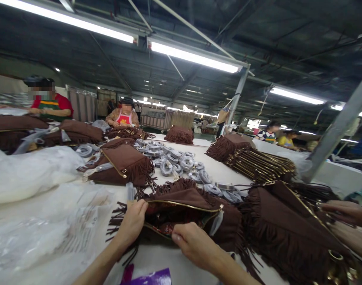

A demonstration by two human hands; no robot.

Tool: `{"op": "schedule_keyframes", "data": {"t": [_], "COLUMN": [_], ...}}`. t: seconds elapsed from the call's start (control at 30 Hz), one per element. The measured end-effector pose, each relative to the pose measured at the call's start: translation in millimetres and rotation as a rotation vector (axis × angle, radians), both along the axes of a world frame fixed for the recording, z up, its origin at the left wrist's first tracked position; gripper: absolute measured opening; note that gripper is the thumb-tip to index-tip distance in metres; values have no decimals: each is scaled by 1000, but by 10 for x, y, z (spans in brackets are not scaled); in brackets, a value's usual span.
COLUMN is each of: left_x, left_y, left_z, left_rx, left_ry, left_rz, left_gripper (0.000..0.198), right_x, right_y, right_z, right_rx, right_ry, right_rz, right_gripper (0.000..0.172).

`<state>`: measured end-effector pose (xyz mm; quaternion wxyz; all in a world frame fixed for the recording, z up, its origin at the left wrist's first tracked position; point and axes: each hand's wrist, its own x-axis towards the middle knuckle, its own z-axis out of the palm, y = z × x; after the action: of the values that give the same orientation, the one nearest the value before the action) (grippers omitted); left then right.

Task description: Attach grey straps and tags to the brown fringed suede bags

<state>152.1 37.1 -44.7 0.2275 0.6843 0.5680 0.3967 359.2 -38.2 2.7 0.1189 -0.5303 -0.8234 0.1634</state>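
Note:
A brown fringed bag (187,198) lies on the white table (216,166) in front of me, its gold zipper open and a patterned lining showing. My left hand (132,223) is closed on the bag's left end at the opening. My right hand (195,245) grips the near edge of the opening, fingers curled over it. A small clear plastic piece (217,221) hangs at the bag's right end.
More brown fringed bags (124,164) lie in piles around the table, with wrapped chain straps (181,162) in the middle. Clear plastic bags (32,221) cover the left. Another person's hand (347,211) reaches in at right. Other workers sit across the table.

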Motion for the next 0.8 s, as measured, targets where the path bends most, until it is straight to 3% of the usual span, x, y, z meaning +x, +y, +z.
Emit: {"op": "schedule_keyframes", "data": {"t": [0.13, 0.27, 0.37, 0.43, 0.6, 0.8], "left_x": [-21, -43, -70, -83, -73, -38], "left_y": [97, 128, 98, 48, -144, -339], "left_z": [-108, -171, -176, -156, -21, 140], "left_rx": [-8, -6, -13, 0, 125, 17], "left_ry": [-21, -46, -66, -110, -107, -32], "left_rz": [54, 55, 42, -33, -284, -508], "left_gripper": [30, 29, 24, 16, 46, 36], "right_x": [-148, -359, -436, -424, -299, -229], "right_y": [256, 448, 534, 569, 588, 578], "right_z": [-89, -225, -271, -269, -231, -215], "right_rx": [-210, -337, -418, -533, -866, -1061], "right_ry": [433, 552, 605, 642, 730, 879], "right_rz": [-132, -198, -241, -285, -385, -391], "right_gripper": [19, 31, 29, 26, 28, 35]}}
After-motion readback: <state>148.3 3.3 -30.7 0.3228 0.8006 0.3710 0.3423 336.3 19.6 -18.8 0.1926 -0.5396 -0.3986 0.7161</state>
